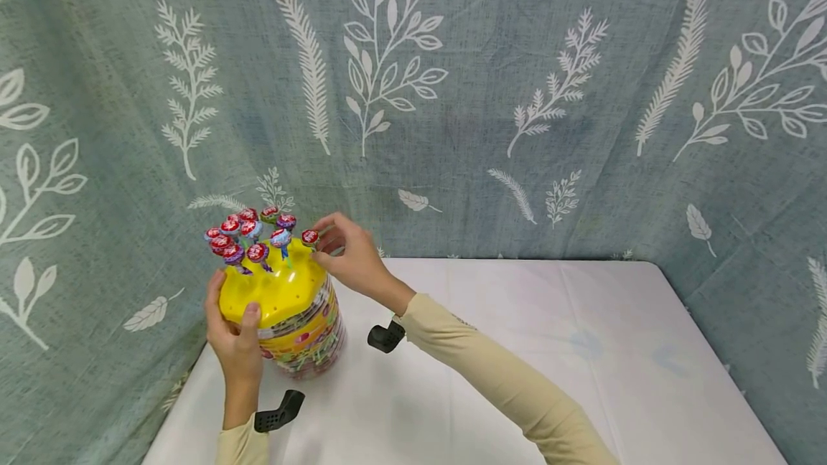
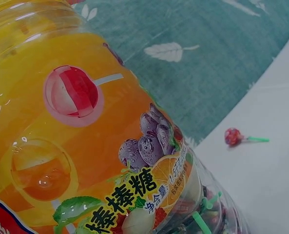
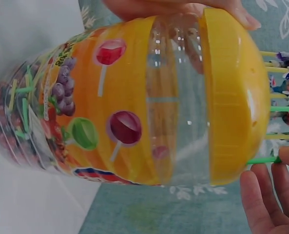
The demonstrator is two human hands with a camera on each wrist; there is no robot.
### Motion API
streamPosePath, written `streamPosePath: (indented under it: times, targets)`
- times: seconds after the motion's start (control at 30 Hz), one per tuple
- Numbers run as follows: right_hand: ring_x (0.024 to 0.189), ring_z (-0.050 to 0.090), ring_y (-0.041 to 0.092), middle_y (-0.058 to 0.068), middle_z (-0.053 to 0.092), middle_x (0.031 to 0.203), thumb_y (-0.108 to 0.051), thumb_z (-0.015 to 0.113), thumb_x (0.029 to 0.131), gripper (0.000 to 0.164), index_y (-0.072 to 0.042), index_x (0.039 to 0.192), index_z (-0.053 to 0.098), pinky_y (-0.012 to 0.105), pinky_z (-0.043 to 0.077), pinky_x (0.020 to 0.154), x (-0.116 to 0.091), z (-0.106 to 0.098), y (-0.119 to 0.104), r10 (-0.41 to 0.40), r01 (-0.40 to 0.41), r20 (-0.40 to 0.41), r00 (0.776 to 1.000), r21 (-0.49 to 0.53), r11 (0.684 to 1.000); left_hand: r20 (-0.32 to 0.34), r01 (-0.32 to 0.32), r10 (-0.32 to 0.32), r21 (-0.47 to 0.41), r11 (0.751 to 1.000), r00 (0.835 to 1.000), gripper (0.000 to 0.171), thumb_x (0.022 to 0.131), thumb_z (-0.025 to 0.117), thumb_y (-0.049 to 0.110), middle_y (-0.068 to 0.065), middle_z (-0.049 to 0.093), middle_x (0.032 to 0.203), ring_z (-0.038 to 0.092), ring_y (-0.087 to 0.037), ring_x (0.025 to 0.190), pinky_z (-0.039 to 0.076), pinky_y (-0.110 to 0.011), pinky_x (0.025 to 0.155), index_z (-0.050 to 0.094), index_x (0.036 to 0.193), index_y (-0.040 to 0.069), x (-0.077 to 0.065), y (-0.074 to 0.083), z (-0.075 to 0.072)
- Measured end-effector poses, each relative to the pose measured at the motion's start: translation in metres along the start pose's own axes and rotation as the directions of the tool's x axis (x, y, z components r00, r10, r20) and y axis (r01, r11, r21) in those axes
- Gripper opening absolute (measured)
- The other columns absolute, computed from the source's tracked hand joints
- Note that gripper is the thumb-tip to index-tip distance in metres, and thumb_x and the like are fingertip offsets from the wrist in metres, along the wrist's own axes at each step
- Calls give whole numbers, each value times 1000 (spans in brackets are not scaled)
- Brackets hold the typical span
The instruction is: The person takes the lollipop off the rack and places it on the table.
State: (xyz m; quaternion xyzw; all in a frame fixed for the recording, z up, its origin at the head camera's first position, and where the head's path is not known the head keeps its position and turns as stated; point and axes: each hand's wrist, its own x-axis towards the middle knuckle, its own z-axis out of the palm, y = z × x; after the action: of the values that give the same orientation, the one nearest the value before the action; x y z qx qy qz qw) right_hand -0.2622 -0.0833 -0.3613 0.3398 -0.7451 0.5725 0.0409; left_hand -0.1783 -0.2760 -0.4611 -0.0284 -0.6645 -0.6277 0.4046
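A clear plastic jar [image 1: 310, 347] with a printed fruit label stands upright on the table, loose lollipops [image 3: 22, 105] visible inside its lower part. Its domed yellow lid [image 1: 278, 298] has small holes, with several wrapped lollipops [image 1: 250, 228] standing in it by their sticks. My left hand [image 1: 235, 343] holds the near left side of the lid, thumb over the top edge. At the lid's far right edge, my right hand [image 1: 355, 257] pinches a lollipop [image 1: 310, 237]; its green stick [image 3: 262, 160] meets the lid in the right wrist view.
One lollipop [image 2: 233, 137] with a green stick lies on the white-covered table [image 1: 517, 350], seen beyond the jar in the left wrist view. A grey-green leaf-patterned curtain [image 1: 472, 128] hangs behind and along the sides.
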Motion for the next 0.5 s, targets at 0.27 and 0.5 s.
streamPosePath:
  times: [0.27,0.5]
  targets:
    - [76,59,8,3,65,88,-4,66,84,32,-8,114,56,18,49,67,-1,3,4,16,-16,-5,1000,1,1000,-15,8,-7,60,998,1000,65,84,53,13,-2,35,147,40,-25,124,37,-22,98,35,146,21,0,1,0]
    - [75,58,9,3,64,87,-4,66,84,30,-9,111,56,18,49,67,-2,5,6,23,-23,-27,999,8,1000,-14,6,-5,61,998,1000,66,84,52,12,-3,36,146,41,-26,122,38,-21,96,35,147,20,-1,0,1]
